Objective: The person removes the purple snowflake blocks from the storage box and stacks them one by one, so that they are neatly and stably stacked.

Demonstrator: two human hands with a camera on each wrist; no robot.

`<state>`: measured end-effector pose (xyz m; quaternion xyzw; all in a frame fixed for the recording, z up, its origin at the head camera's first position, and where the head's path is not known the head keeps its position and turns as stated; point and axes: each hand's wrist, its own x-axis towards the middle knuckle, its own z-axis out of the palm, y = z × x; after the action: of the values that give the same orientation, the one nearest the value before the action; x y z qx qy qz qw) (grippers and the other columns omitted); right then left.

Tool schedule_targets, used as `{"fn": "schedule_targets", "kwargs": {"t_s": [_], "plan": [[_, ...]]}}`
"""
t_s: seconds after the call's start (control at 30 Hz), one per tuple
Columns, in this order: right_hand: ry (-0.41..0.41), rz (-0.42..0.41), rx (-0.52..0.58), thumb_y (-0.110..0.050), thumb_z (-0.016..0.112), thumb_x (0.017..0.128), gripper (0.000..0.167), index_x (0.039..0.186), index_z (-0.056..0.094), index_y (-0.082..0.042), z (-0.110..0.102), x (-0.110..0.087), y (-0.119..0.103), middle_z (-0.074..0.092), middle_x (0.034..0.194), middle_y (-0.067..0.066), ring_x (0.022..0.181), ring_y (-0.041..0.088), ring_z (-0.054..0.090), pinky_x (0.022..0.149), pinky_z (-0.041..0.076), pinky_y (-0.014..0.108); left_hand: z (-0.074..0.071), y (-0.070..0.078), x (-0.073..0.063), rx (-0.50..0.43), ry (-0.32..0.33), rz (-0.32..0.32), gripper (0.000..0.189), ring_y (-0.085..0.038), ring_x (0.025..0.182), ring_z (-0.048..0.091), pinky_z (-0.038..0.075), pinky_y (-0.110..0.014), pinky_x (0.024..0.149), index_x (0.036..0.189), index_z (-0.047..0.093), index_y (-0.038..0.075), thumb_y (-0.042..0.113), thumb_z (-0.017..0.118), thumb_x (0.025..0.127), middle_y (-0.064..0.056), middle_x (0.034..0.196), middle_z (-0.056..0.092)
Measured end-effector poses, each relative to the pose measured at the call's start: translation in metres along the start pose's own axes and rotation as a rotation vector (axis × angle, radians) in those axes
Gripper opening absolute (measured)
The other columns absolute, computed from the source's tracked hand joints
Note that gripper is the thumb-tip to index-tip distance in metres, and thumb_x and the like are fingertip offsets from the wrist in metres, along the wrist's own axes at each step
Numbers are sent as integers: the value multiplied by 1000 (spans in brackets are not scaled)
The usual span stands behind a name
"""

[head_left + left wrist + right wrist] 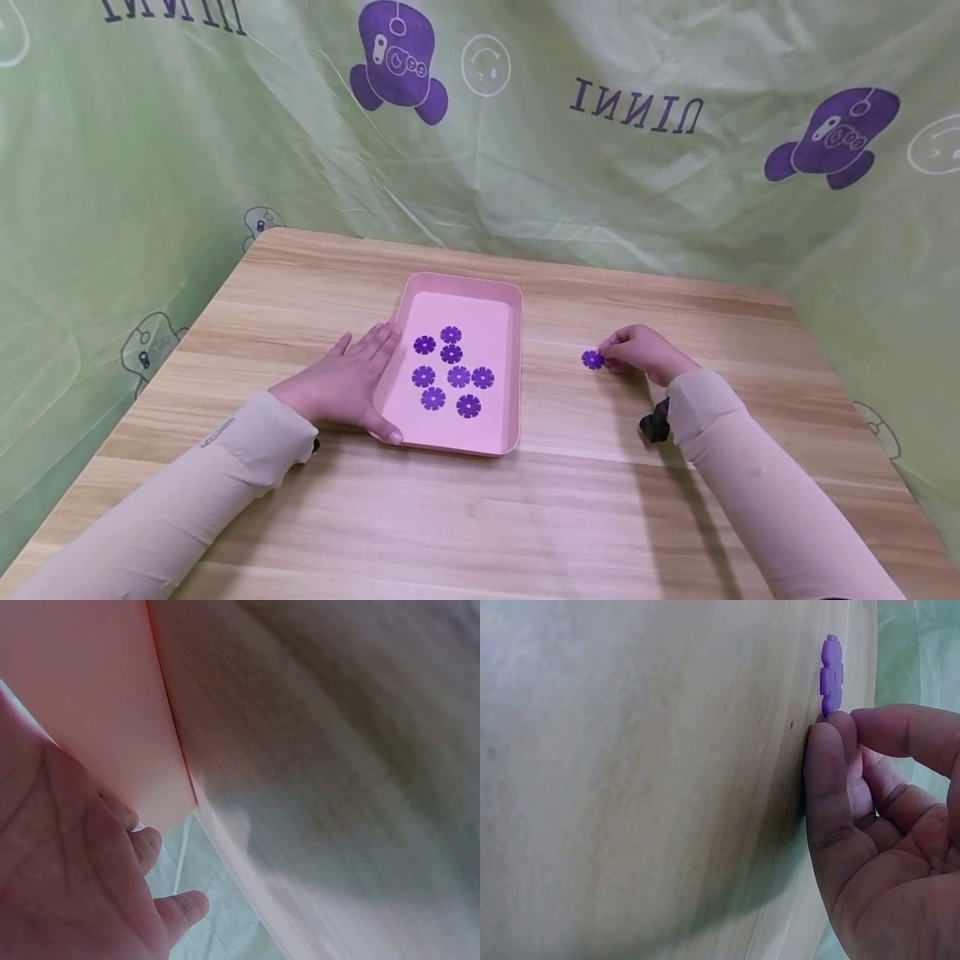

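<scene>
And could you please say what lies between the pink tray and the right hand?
Bare tabletop, then the pinched purple disc, in the head view.

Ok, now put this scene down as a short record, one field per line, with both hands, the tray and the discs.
Left hand: fingers extended, resting against the tray's left side
Right hand: pinching one purple disc, outside the tray
Tray: pink, on the wooden table
Discs in tray: eight, purple, lying flat
Backdrop: green, with purple prints
</scene>
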<state>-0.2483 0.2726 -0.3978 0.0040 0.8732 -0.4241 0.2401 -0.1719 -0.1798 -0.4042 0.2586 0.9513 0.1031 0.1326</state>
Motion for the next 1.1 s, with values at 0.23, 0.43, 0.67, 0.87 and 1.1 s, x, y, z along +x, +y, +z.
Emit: {"fn": "schedule_targets", "kwargs": {"t_s": [0.23, 0.43, 0.67, 0.87, 1.1], "plan": [[-1, -36, -35, -4, 59, 102, 24, 117, 62, 13, -3, -1, -8, 67, 99, 8, 85, 11, 60, 79, 55, 25, -1, 0, 0, 17, 2, -5, 155, -43, 156, 4, 4, -67, 121, 161, 8, -9, 85, 77, 59, -25, 169, 2], [-40, -133, -15, -7, 59, 103, 24, 118, 61, 11, 15, 3, -37, 64, 109, 16, 95, 20, 62, 92, 56, 35, -2, 0, -1, 15, 4, -13, 155, -42, 156, 4, 4, -67, 121, 161, 8, -9, 85, 78, 60, -25, 170, 2], [-117, -255, -27, -12, 64, 100, 22, 113, 65, 6, 54, 1, -81, 66, 110, 20, 100, 27, 65, 93, 57, 40, 0, 2, -1, 4, 6, -11, 155, -42, 156, 5, 4, -66, 121, 161, 8, -9, 85, 78, 59, -26, 169, 2], [-170, -306, -41, -9, 67, 97, 18, 110, 66, 4, 80, 1, -108, 67, 101, 14, 92, 22, 64, 89, 58, 37, 0, 1, -1, 9, 8, -11, 156, -42, 156, 5, 5, -66, 121, 161, 8, -9, 85, 78, 59, -26, 169, 2], [-174, -330, -132, -5, 70, 93, 16, 107, 70, 2, 101, 9, -119, 70, 98, 8, 91, 20, 64, 84, 54, 30, 0, 1, -1, -3, 8, -5, 155, -41, 156, 4, 4, -66, 121, 161, 8, -9, 84, 78, 60, -25, 170, 1]]}}
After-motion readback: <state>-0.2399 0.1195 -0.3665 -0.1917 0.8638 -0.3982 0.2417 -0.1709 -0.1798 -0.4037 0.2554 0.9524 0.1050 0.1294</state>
